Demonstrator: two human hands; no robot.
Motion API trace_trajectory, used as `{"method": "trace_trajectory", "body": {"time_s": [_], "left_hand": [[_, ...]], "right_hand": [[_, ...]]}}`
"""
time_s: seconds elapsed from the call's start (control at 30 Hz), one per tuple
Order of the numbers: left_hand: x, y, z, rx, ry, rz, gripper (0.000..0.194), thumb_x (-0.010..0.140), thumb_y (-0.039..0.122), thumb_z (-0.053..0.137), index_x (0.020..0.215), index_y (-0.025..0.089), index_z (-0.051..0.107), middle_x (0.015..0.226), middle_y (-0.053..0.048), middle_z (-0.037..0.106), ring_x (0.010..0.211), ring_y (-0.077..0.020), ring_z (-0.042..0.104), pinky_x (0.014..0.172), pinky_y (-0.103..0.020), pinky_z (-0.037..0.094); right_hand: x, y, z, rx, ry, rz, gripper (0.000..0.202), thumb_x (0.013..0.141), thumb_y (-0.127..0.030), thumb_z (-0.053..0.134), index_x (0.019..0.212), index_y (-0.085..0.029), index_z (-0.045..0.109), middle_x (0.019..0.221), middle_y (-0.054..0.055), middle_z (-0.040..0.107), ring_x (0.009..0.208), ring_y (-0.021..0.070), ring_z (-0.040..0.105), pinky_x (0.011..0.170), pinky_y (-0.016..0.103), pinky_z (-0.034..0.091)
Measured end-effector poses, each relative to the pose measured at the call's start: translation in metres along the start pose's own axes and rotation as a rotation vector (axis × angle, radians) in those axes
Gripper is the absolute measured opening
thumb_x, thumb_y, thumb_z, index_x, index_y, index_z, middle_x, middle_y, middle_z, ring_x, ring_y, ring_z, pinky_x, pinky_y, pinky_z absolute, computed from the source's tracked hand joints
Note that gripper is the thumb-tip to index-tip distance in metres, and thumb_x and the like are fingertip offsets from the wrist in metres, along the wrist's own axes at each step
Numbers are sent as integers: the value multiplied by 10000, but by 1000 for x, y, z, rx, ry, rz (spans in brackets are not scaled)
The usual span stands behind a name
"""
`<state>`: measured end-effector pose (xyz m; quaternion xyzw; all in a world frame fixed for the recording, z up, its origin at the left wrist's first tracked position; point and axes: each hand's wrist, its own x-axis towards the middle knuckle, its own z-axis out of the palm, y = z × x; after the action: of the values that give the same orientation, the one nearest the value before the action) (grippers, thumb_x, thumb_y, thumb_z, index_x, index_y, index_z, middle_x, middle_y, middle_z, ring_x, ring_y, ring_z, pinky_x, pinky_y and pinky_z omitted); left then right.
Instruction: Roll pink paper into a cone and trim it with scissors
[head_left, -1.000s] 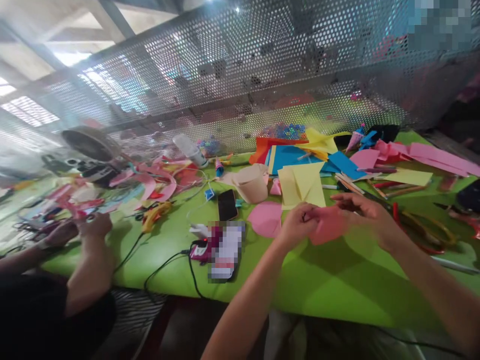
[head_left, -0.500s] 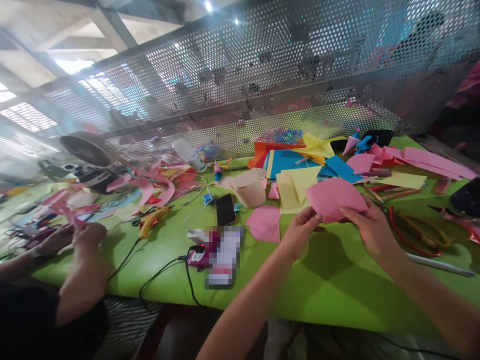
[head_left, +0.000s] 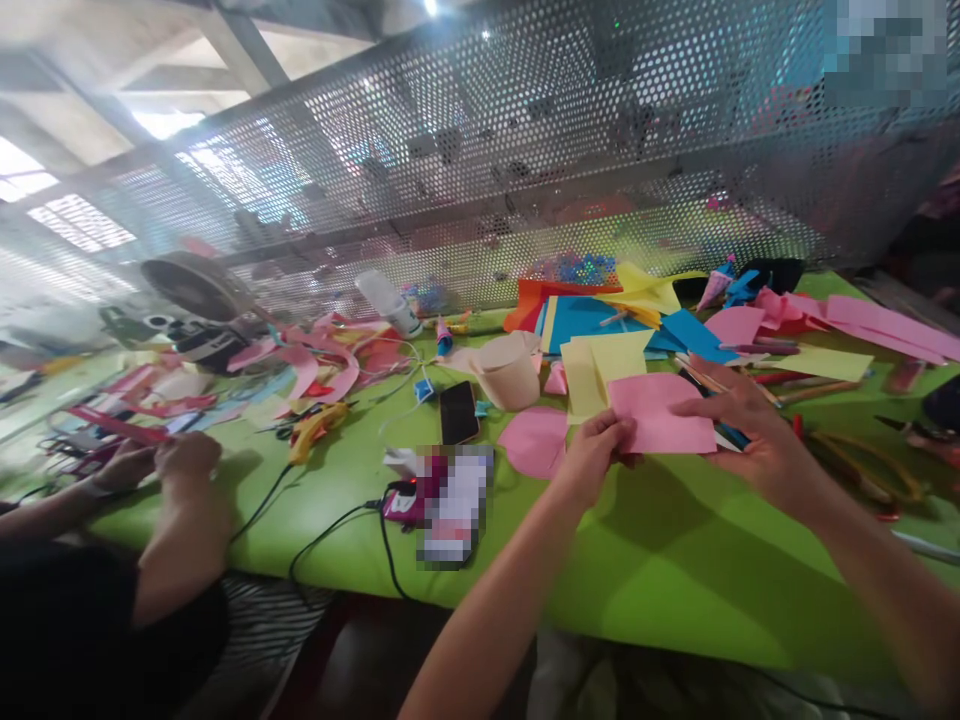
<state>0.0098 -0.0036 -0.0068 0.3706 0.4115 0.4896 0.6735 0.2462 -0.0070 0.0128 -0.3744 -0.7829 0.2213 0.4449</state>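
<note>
Pinching the pink paper (head_left: 660,415) at opposite edges, both hands have lowered it flatter toward the green table (head_left: 675,560).

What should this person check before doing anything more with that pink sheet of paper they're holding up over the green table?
1. Left hand grips the pink sheet at its near left corner: ok.
2. Right hand holds the sheet's right edge: ok.
3. Sheet lies flat and uncrumpled between the hands: ok, as far as the blur lets one see.
4. Bare green table below the hands for setting the sheet down: ok.
5. Phone and the pink round piece lie clear of the sheet: ok, both to the left.
6. Whether the sheet is already creased or folded: cannot tell.
</note>
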Motion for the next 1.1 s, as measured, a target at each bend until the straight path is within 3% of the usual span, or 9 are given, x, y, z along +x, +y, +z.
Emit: {"method": "trace_trajectory", "body": {"time_s": [0.07, 0.17, 0.3, 0.4, 0.5, 0.67, 0.8, 0.9, 1.1], "left_hand": [[-1, -1, 0, 44, -16, 8, 435, 692, 504, 887, 779, 166, 628, 638, 55, 497, 539, -81, 508, 521, -226, 516], [-1, -3, 0, 156, -5, 85, 391, 768, 505, 832, 823, 168, 641, 686, 35, 539, 595, -93, 530, 508, -202, 484], [-2, -6, 1, 276, -28, 181, 336, 881, 482, 749, 973, 161, 711, 763, 16, 603, 631, -96, 591, 521, -187, 457], [-3, -7, 2, 285, -103, 165, 516, 926, 508, 714, 1321, 176, 693, 893, -23, 702, 637, -109, 673, 549, -201, 474], [-5, -6, 1, 236, -146, 128, 703, 904, 601, 734, 1462, 184, 632, 1022, -82, 757, 672, -139, 714, 575, -228, 515], [-9, -3, -1, 115, -242, 57, 802, 962, 785, 510, 1458, 170, 650, 1140, -156, 785, 795, -188, 755, 628, -253, 559], [-8, -1, 0, 46, -157, 9, 719, 884, 726, 699, 1239, 103, 756, 960, -141, 799, 721, -208, 759, 600, -259, 556], [-6, 0, 0, -31, -143, -10, 660, 831, 593, 831, 1324, 166, 727, 1082, -121, 801, 732, -201, 763, 610, -270, 579], [-2, -3, 0, -133, -154, -137, 678, 941, 696, 640, 1309, 130, 707, 1078, -165, 795, 678, -201, 741, 599, -298, 578]], "right_hand": [[1, -1, 1, -18, -18, -47, 337, 882, -159, 694, 1128, -371, 785, 1667, 33, 489, 1550, 325, 446, 1222, 537, 420], [1, -3, 5, -17, -18, -64, 103, 914, -241, 735, 968, -310, 789, 1475, 83, 672, 1366, 312, 642, 1123, 497, 518], [1, -7, 9, -12, 2, -41, 60, 935, -292, 738, 946, -293, 797, 1291, 95, 759, 1210, 295, 727, 1031, 462, 570], [1, -10, 11, 5, 35, -18, 73, 935, -306, 746, 964, -308, 813, 1229, 79, 777, 1185, 292, 726, 1046, 462, 558], [3, -11, 11, 22, 77, 9, 63, 923, -325, 760, 940, -320, 821, 1166, 60, 784, 1116, 283, 735, 1021, 456, 559], [4, -13, 12, 64, 108, 57, 52, 901, -357, 782, 884, -312, 804, 1034, 50, 787, 1013, 269, 731, 950, 423, 565], [5, -15, 12, 106, 102, 74, 92, 894, -382, 791, 873, -294, 808, 1012, 58, 785, 993, 262, 730, 953, 417, 558], [5, -16, 12, 135, 80, 98, 127, 888, -401, 797, 858, -278, 810, 1037, 71, 780, 1027, 263, 728, 969, 409, 555], [4, -18, 11, 190, 23, 82, 103, 894, -403, 800, 896, -301, 816, 1049, 68, 776, 1046, 270, 728, 961, 408, 575]]}}
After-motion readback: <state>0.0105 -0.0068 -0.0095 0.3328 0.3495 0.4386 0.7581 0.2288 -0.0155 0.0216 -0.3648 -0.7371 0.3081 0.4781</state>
